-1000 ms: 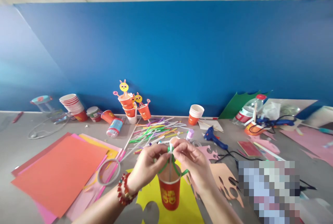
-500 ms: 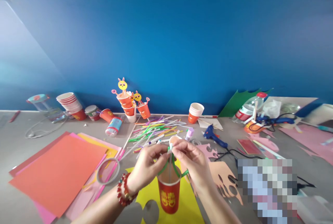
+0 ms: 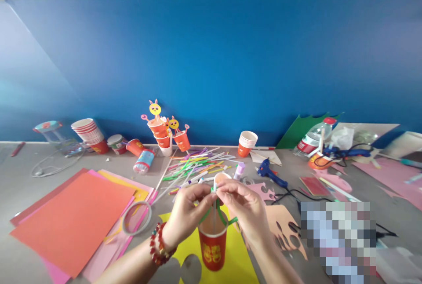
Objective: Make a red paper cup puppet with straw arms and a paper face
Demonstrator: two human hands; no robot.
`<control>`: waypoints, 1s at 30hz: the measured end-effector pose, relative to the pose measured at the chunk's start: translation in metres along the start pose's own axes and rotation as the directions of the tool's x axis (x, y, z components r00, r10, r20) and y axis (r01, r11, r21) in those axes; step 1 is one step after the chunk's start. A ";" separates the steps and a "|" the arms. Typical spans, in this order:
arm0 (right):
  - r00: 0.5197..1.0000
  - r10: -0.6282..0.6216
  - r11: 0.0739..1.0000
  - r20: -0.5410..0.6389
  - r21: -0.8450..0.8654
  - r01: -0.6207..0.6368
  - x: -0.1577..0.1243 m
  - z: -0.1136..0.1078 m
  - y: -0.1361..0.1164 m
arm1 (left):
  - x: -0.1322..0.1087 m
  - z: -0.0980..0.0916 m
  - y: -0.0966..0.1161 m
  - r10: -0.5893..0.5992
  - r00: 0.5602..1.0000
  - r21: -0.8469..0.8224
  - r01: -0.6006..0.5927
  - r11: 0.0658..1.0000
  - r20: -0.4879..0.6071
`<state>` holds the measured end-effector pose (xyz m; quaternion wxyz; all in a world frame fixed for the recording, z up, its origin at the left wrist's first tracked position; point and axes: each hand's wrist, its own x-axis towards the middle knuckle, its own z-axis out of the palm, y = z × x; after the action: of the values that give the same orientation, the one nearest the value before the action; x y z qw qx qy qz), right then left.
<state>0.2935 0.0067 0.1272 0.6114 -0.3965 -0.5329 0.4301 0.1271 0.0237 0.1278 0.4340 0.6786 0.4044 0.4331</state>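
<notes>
A red paper cup (image 3: 212,249) with gold lettering stands upright below my hands. Bent green straw (image 3: 221,213) arches over its mouth, one end poking out past the right rim. Between them a thin pale straw (image 3: 215,220) runs down into the cup. My left hand (image 3: 193,205) is closed, its thumb and forefinger pinching the straws at their top. From the other side, my right hand (image 3: 244,205) pinches at the same spot, where a small white tip (image 3: 215,186) sticks up. My fingertips partly hide the joint. Just behind them is another cup's pale rim (image 3: 223,176).
Yellow cut paper (image 3: 240,262) lies under the cup. Coloured sheets (image 3: 75,218) and a tape roll (image 3: 136,218) are left. Loose straws (image 3: 201,165) and decorated cups (image 3: 160,130) stand behind; a blue glue gun (image 3: 272,173) with its cord and peach paper scraps (image 3: 283,227) lie right.
Both hands stay pinched together at the top of the straws and have shifted very slightly. The cup appears a touch further left.
</notes>
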 end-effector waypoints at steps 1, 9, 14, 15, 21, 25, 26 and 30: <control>1.000 -0.016 1.000 0.004 -0.019 0.016 -0.001 -0.001 -0.001 | 0.000 0.000 0.001 0.000 1.000 -0.018 0.000 1.000 -0.002; 0.999 -0.039 0.999 -0.019 -0.009 0.038 -0.006 -0.003 -0.001 | -0.002 -0.001 0.003 -0.020 0.999 -0.160 0.026 0.987 0.040; 0.992 0.086 0.981 0.092 0.169 -0.100 -0.001 -0.005 0.002 | -0.004 -0.002 0.002 -0.021 0.999 -0.157 0.029 0.987 0.050; 0.987 0.091 0.980 0.130 0.162 -0.112 0.000 -0.006 0.002 | -0.005 -0.002 0.002 -0.013 0.999 -0.143 0.019 0.990 0.046; 0.979 0.006 0.987 0.202 0.157 -0.039 0.009 -0.003 0.005 | -0.005 -0.005 0.008 0.062 0.998 -0.009 -0.062 0.998 0.010; 0.981 -0.001 0.982 0.191 0.186 -0.035 0.009 0.000 0.008 | -0.004 -0.006 0.009 0.063 0.998 0.060 -0.063 0.996 -0.013; 0.981 0.003 0.980 0.192 0.197 -0.042 0.009 0.000 0.009 | -0.004 -0.006 0.009 0.064 0.998 0.072 -0.063 0.995 -0.012; 0.981 0.080 0.955 0.179 0.267 -0.126 0.008 -0.001 0.009 | -0.003 -0.006 0.006 0.049 0.997 0.007 -0.050 0.999 0.066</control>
<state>0.2939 0.0172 0.1209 0.5910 -0.2971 -0.4950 0.5634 0.1212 0.0209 0.1342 0.4334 0.7041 0.3747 0.4195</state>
